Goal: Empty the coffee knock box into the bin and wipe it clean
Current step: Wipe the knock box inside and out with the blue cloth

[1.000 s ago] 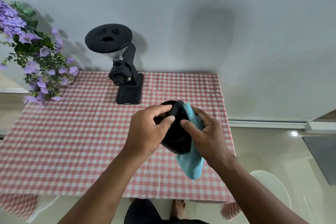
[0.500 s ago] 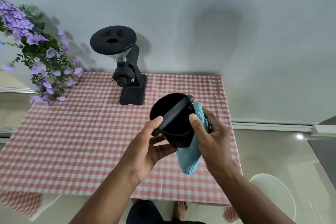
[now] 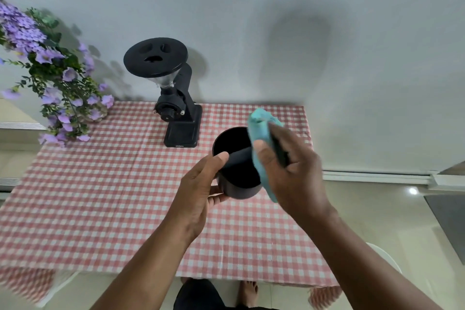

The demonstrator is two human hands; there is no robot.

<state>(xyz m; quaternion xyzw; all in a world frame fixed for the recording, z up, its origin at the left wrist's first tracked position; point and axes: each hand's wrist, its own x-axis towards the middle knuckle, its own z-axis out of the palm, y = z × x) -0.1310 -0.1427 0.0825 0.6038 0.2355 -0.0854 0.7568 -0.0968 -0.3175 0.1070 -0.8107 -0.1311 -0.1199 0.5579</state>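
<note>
— Where is the knock box (image 3: 236,171)?
— Held up over the desk (image 3: 100,196), above the right half of the red-and-white checked cloth, open mouth tilted up toward the camera. It is black and round, with a dark bar across the opening.
— Which hand has it?
— The left hand (image 3: 198,194). Its fingers (image 3: 217,195) are curled under and around the box's lower wall, and the thumb rests on the near rim, so the fingers are closed on the box.
— And the right hand (image 3: 292,173)?
— It grips a light blue cloth (image 3: 260,138), thumb pressed on the front of it. The cloth lies against the box's right rim and hangs down along the right outside wall. The hand and cloth are blurred.
— What else is on the desk?
— A black coffee grinder (image 3: 176,103) stands at the back, just behind the box, and purple flowers (image 3: 50,70) spill over the back left corner.
</note>
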